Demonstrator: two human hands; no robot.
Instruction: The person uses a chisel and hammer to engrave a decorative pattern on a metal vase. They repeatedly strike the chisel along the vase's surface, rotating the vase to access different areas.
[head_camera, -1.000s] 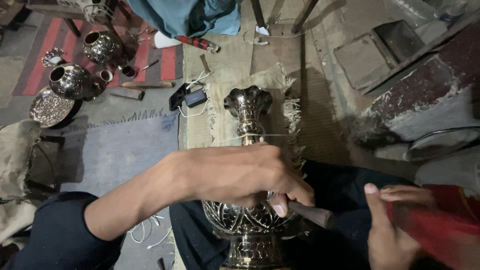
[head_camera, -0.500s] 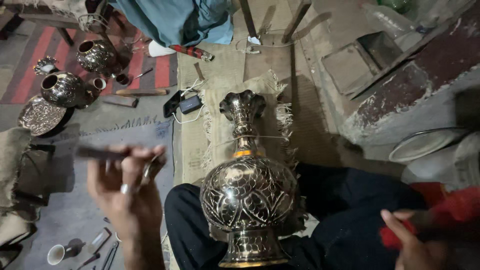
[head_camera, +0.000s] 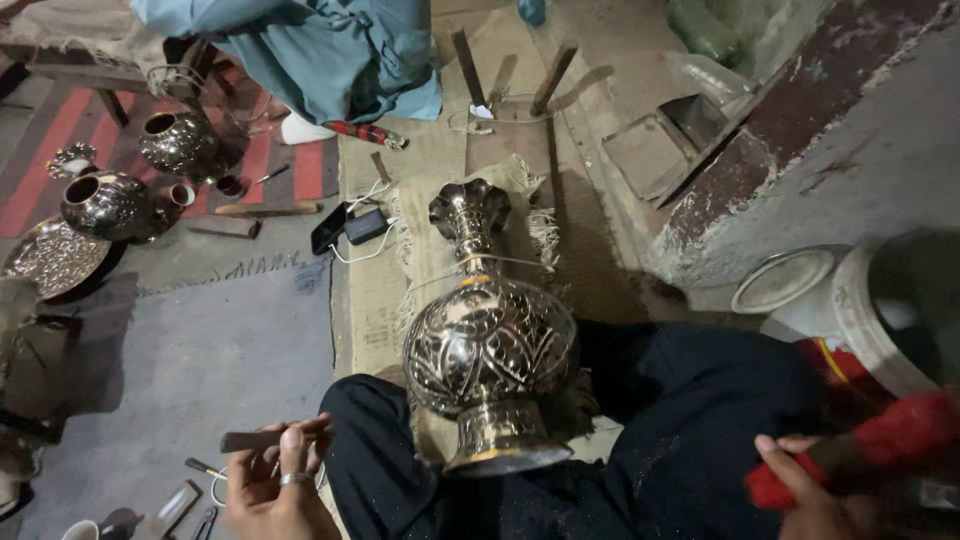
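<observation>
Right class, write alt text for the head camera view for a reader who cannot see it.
An engraved metal vase lies across the dark-trousered lap of a seated person. The left hand holds a thin metal chisel beside it, and the right hand grips a red-wrapped tool. More engraved vessels sit on the floor.

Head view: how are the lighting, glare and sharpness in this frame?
Head view: dim light; bright glints on the engraved metal vase; corners darker, left hand with its chisel fairly sharp, right hand and red-wrapped tool soft at the frame edge; wide-angle bending toward the edges.
</observation>
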